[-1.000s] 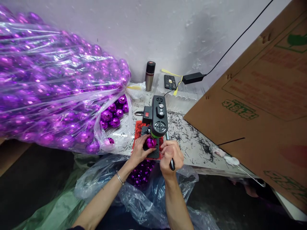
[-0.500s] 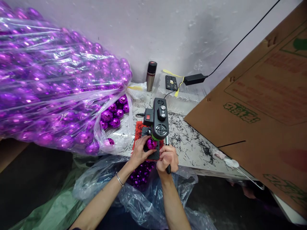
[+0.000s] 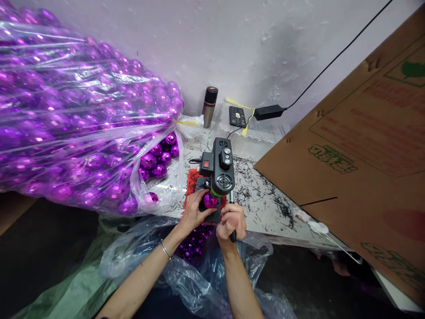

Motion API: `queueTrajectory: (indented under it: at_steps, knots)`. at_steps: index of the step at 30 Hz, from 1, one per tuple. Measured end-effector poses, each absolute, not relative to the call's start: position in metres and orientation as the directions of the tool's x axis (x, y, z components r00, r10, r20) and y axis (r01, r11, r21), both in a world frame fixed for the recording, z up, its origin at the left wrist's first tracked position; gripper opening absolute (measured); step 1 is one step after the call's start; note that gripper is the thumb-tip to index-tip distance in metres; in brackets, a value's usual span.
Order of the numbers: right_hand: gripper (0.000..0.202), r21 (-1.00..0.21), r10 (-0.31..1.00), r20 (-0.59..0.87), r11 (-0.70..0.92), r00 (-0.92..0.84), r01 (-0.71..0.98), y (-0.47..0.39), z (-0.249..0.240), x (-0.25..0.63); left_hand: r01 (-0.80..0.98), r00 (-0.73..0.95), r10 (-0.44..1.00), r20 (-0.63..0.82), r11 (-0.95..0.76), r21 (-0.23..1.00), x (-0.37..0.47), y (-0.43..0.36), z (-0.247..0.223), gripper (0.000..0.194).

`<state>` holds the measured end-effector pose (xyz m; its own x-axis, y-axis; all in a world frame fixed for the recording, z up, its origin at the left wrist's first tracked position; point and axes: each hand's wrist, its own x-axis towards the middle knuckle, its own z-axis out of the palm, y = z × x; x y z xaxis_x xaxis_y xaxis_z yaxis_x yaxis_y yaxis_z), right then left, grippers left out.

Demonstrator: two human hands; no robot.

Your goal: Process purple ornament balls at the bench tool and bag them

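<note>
A small black bench drill press [image 3: 224,166] with a red switch stands on a red mat [image 3: 192,179] on the table. Under its head, a shiny purple faceted ball [image 3: 210,200] sits on the black base [image 3: 215,215]. My left hand [image 3: 195,208] grips this ball from the left side, thumb in front and fingers behind. Around the black-tipped lever handle [image 3: 233,235] on the machine's right side, my right hand [image 3: 233,221] is closed. Whether the machine's tip touches the ball is hidden by its head.
A big clear bag [image 3: 83,119] of purple balls lies at the left. Below the table edge, an open plastic bag [image 3: 133,252] holds more balls. A cardboard box [image 3: 352,164] leans in from the right. Behind stand a thermos [image 3: 209,106], a phone [image 3: 237,116] and a power adapter [image 3: 269,112]. Black shavings litter the table.
The view has shifted very slightly. Both hands keep their places on the ball and the lever handle; nothing else visibly moves.
</note>
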<state>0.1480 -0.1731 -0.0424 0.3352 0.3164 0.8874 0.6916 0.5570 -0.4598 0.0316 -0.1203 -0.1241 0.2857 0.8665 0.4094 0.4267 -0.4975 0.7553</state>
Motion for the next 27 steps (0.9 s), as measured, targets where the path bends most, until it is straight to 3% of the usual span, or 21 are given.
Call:
queueTrajectory:
  at_steps: [10,15,22,27]
  knots:
    - [0.041,-0.445,0.303,0.895,0.541,0.328,0.713,-0.172,-0.044,0.148,0.425,0.284,0.868,0.407,-0.495,0.758,0.033,-0.120,-0.122,0.060]
    - [0.040,-0.339,0.313,0.931,0.560,0.185,0.756,-0.173,-0.050,0.152,0.415,0.285,0.858,0.427,-0.512,0.752,0.032,-0.121,-0.124,0.058]
    - [0.038,-0.602,0.473,0.791,0.495,0.387,0.626,-0.187,0.008,0.149,0.398,0.301,0.830,0.470,-0.557,0.729,0.033,-0.117,-0.126,0.063]
    - [0.040,-0.651,0.513,0.750,0.462,0.417,0.603,-0.188,0.035,0.148,0.346,0.339,0.756,0.560,-0.654,0.673,0.014,-0.137,-0.119,0.062]
